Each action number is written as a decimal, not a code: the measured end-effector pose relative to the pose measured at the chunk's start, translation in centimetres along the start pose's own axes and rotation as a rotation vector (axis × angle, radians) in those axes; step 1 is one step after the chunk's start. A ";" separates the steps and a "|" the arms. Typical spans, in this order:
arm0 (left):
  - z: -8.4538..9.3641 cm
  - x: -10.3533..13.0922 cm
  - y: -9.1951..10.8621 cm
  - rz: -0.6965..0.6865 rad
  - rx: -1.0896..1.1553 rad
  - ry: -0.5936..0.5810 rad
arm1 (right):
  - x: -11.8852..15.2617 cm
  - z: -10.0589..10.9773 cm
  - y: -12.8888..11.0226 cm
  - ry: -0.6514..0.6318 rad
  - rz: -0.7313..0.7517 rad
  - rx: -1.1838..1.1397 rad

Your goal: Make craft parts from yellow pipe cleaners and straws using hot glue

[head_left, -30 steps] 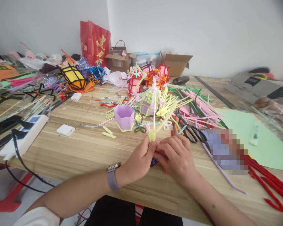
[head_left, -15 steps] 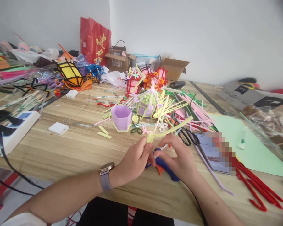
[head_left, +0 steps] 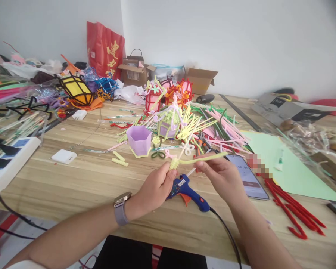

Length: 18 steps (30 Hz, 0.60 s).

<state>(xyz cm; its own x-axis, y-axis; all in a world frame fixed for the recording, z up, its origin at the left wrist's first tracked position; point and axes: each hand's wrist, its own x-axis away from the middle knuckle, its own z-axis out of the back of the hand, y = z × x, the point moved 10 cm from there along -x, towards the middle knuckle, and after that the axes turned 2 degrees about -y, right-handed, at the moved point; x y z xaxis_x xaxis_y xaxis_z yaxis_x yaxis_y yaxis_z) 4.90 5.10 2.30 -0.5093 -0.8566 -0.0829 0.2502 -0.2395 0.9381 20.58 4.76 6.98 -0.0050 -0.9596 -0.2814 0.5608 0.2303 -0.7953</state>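
Observation:
My left hand (head_left: 158, 186) pinches a small coil of pale yellow-green pipe cleaner (head_left: 174, 163), with a thin pale stick (head_left: 187, 142) rising out of it. From the coil a loose yellow-green strand (head_left: 190, 161) runs right into the closed fingers of my right hand (head_left: 222, 173); its tip sticks out past them. A blue hot glue gun (head_left: 192, 192) with an orange trigger lies on the table just below and between my hands. Beyond them stand a purple hexagonal cup (head_left: 139, 141) and a purple and green lantern (head_left: 168, 125). Two short yellow coils (head_left: 120, 158) lie left of my hands.
Pipe cleaners (head_left: 226, 127) in pink and green are heaped behind my right hand. A phone (head_left: 250, 177), red pipe cleaners (head_left: 294, 209) and a green sheet (head_left: 294, 168) lie right. A white power strip (head_left: 19, 160) sits at the left edge, a white adapter (head_left: 64, 157) nearer.
My right hand has moved up and right from beside the glue gun and taken hold of the strand. More of the glue gun and phone shows. The view has shifted slightly.

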 end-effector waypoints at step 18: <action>5.3 -3.0 -0.9 -0.053 -0.189 0.183 | 3.6 -4.5 1.4 -0.660 -0.081 0.037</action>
<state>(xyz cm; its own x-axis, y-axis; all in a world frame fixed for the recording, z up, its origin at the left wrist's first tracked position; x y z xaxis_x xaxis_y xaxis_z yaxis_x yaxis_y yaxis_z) 1.78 10.32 3.48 -0.3728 -0.9047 -0.2061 0.3851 -0.3530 0.8527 17.57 2.32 2.43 0.4530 -0.8741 0.1753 0.6078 0.1590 -0.7780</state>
